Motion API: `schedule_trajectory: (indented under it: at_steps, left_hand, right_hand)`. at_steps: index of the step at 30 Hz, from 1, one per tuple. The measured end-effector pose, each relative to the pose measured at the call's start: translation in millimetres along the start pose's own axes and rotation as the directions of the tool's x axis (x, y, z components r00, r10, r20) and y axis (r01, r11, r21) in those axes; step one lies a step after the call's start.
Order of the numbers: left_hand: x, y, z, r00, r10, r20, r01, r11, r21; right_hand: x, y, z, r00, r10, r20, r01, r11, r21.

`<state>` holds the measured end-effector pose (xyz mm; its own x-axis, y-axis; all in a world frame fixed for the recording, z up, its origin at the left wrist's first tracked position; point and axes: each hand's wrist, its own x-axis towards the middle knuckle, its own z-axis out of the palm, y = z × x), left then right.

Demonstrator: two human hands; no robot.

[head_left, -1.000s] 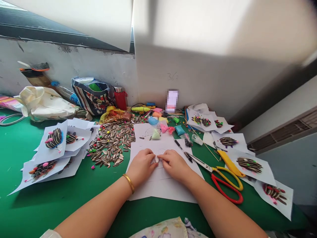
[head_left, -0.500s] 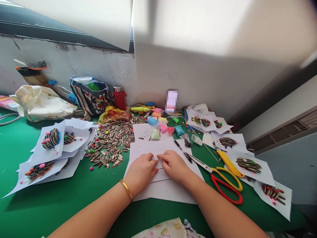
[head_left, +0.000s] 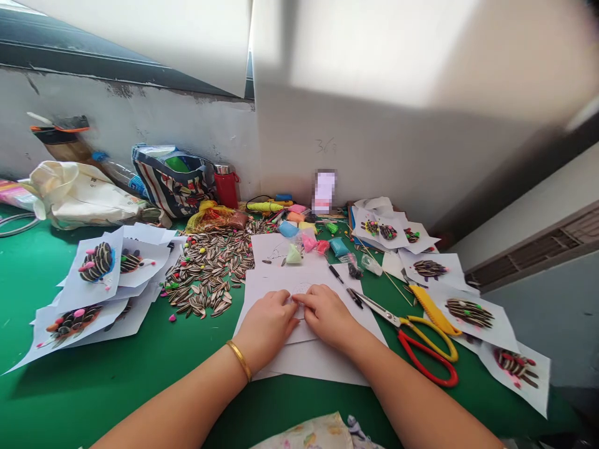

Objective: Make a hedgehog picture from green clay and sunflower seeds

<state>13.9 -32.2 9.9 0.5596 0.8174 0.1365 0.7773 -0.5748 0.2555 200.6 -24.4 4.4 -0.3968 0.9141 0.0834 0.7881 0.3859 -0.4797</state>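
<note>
On white paper sheets (head_left: 322, 358) right before me, both hands meet at their fingertips over a faint pencil drawing (head_left: 304, 288). My left hand (head_left: 267, 321), with a gold bangle on its wrist, rests on the paper with curled fingers. My right hand (head_left: 325, 315) lies beside it, index finger stretched towards the left fingertips and the other fingers folded. Anything small between the fingertips is too hidden to make out. Left of the paper spreads a heap of striped sunflower seeds (head_left: 210, 268). Two black pens (head_left: 346, 285) lie close to my right hand.
Big scissors (head_left: 421, 343) with red and yellow handles lie at the right. Cards with seed pictures are stacked at the left (head_left: 88, 299) and right (head_left: 472, 315). Coloured clay packets (head_left: 309, 240), a red bottle (head_left: 226, 187) and bags stand at the back.
My right hand has shifted slightly left, its index finger now closer to the left fingertips. My left hand stays almost where it was.
</note>
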Motion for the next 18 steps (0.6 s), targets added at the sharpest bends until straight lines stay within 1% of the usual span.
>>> schedule_trajectory:
  at_steps: [3,9,18]
  left_hand:
    - [0.1,0.3,-0.1,1.000,0.001,0.002,-0.001,1.000,0.001]
    - [0.1,1.3,-1.4,1.000,-0.013,0.017,0.013,1.000,0.007]
    - [-0.3,0.6,-0.8,1.000,-0.007,0.000,0.007,1.000,0.017]
  right_hand:
    - [-0.2,-1.6,-0.3,1.000,0.012,0.013,-0.012,1.000,-0.006]
    - [2.8,5.8,0.0,0.999,0.010,-0.037,-0.008,0.999,0.042]
    - [1.1,3.4,1.1,1.000,0.010,-0.018,-0.010,0.999,0.044]
